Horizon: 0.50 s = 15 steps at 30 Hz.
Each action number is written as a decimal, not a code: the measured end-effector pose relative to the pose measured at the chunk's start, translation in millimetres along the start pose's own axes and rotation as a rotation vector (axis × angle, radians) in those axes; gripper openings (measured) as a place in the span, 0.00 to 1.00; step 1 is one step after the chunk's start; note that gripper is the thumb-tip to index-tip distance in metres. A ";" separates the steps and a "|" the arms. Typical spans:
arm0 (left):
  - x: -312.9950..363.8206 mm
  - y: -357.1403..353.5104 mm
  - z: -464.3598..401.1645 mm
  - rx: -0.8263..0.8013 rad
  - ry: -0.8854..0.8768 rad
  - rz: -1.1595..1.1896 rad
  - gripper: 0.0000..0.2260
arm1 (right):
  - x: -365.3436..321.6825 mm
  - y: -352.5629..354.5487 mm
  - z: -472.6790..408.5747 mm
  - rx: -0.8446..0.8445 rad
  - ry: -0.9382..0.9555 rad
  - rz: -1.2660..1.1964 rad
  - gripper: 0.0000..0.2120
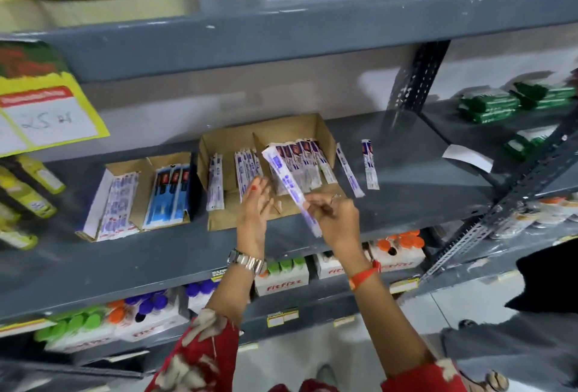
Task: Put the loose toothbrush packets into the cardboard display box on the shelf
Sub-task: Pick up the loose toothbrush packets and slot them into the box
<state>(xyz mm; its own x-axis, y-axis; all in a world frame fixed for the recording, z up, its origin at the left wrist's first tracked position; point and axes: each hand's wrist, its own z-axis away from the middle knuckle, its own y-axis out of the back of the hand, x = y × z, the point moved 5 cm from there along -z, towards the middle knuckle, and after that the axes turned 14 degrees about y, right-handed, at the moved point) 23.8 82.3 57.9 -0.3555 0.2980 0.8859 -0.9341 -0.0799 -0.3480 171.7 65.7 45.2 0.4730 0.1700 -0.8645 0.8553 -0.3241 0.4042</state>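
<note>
A brown cardboard display box (322, 132) stands open on the grey shelf (422, 179), with several toothbrush packets standing in its two compartments. My right hand (336, 219) is shut on one white and purple toothbrush packet (287, 182), held slanted in front of the box's right compartment. My left hand (255, 213) hovers open at the box's front edge, fingers spread, next to the held packet. Two loose packets lie on the shelf right of the box, one (349, 169) close to the box wall and one (370, 164) farther right.
Two smaller cardboard boxes (140, 194) with other toothbrush packs stand left of the display box. A yellow price sign (50, 113) hangs at the left. A white slip (467, 157) lies at the shelf's right. Green packs (488, 107) fill the neighbouring shelf. Bottles sit on the shelf below.
</note>
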 end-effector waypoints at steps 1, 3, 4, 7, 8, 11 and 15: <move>4.6 0.3 -1.7 -0.040 0.087 0.120 0.19 | -7.6 -5.6 3.6 -0.014 0.028 -0.016 0.09; 15.4 5.5 0.1 -0.126 0.155 0.281 0.22 | -21.0 -14.3 9.5 -0.031 0.080 -0.061 0.08; 19.1 6.3 3.0 -0.170 0.157 0.315 0.24 | -24.6 -15.6 13.0 -0.039 0.086 -0.077 0.07; 32.1 9.3 14.8 -0.291 0.117 0.298 0.28 | -32.7 -21.0 18.2 -0.048 0.094 -0.109 0.07; 36.6 9.4 19.5 -0.313 0.103 0.277 0.30 | -33.9 -22.6 19.2 -0.045 0.094 -0.118 0.07; 44.8 12.5 28.3 -0.339 0.059 0.204 0.32 | -42.0 -27.1 22.2 -0.040 0.101 -0.130 0.08; 49.0 18.3 33.1 -0.359 0.027 0.190 0.32 | -51.8 -32.4 25.3 -0.051 0.113 -0.144 0.08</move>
<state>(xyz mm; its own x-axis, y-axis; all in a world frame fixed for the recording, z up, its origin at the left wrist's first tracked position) -11.8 64.0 105.1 -0.5155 0.3355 0.7885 -0.7792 0.1995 -0.5942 114.1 43.8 69.3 0.3632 0.3158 -0.8766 0.9241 -0.2422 0.2957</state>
